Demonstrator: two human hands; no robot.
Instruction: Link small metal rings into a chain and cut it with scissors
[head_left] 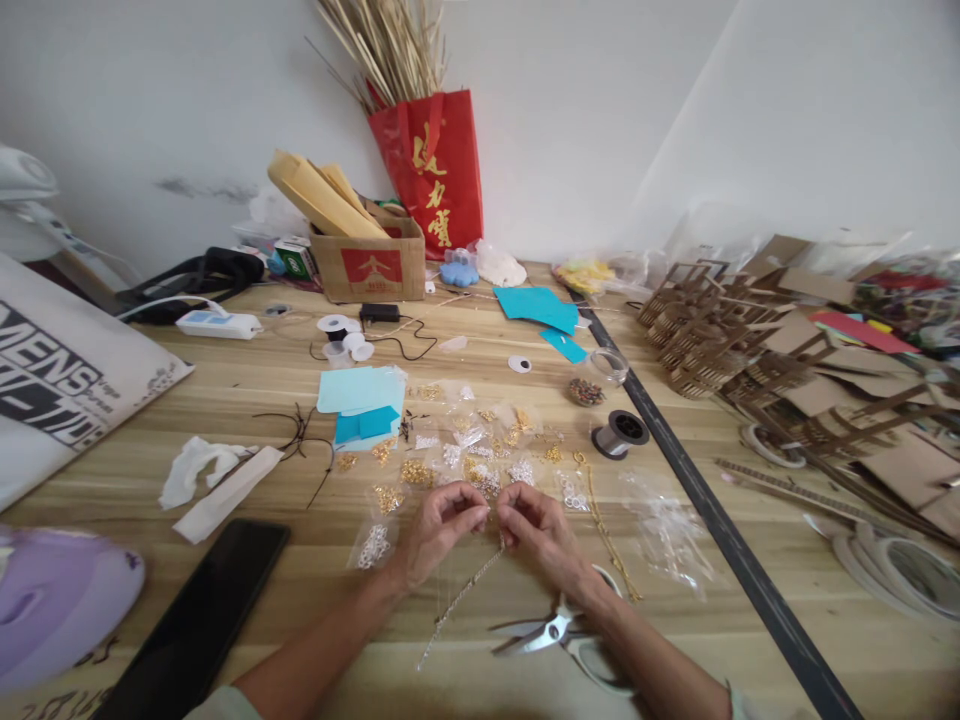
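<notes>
My left hand (448,525) and my right hand (538,532) meet close together over the table, each with thumb and forefinger pinched. From the fingertips of my right hand a thin silver chain (466,592) runs down to the left, its far end low in front of me. What the left fingertips pinch is too small to make out. Just beyond the hands lie small bags of gold and silver findings (416,472). Scissors (551,632) with pale handles lie partly under my right forearm. A gold chain (600,520) stretches along the table beside my right hand.
A spool of wire (621,434) and a dish of beads (586,391) stand to the right. Blue paper sheets (356,390) and a black phone (199,620) lie left. Brown cardboard lattice pieces (697,330) crowd the right, past a dark strip (701,500). A cardboard box (367,270) stands behind.
</notes>
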